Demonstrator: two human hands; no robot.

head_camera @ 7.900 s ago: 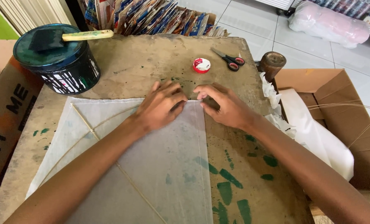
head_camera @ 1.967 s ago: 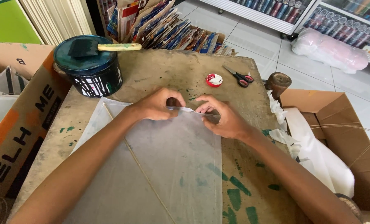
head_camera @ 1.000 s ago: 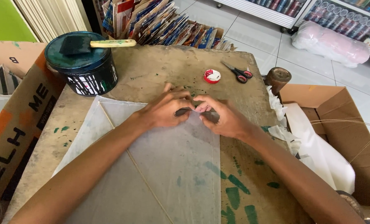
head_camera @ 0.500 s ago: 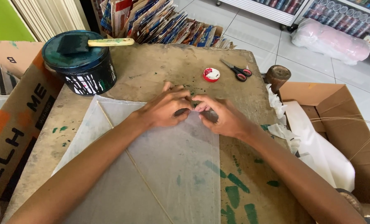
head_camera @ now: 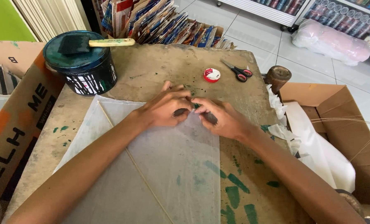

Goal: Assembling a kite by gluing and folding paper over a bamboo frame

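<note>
While both hands meet at the top edge of the translucent paper sheet [head_camera: 168, 166], I see my left hand [head_camera: 166, 108] curled with its fingers [head_camera: 180, 112] pressed down on that edge, dark stains on the fingertips, and my right hand [head_camera: 221, 119] just beside it, its fingers likewise bent and pinching the same edge; the two hands touch at the fingertips, and I cannot tell whether either truly grips the paper or only presses it flat. That sheet lies spread on the desk [head_camera: 168, 68], covering its near left half, with a thin wooden stick [head_camera: 127, 151] running slantwise under it from the upper left corner down toward me. Beyond the sheet, at the desk's far left corner, stands a dark paint can [head_camera: 85, 68] with a foam brush [head_camera: 95, 42] laid across its lid. Beyond the sheet and right of the hands sit a small red and white cap [head_camera: 212, 75] and, just beside it, a pair of scissors [head_camera: 236, 71]. Green paint smears [head_camera: 234, 182] mark the bare desk to the right of the sheet. Off the desk's right edge an open cardboard box [head_camera: 342, 108] holds white paper [head_camera: 317, 149].
</note>
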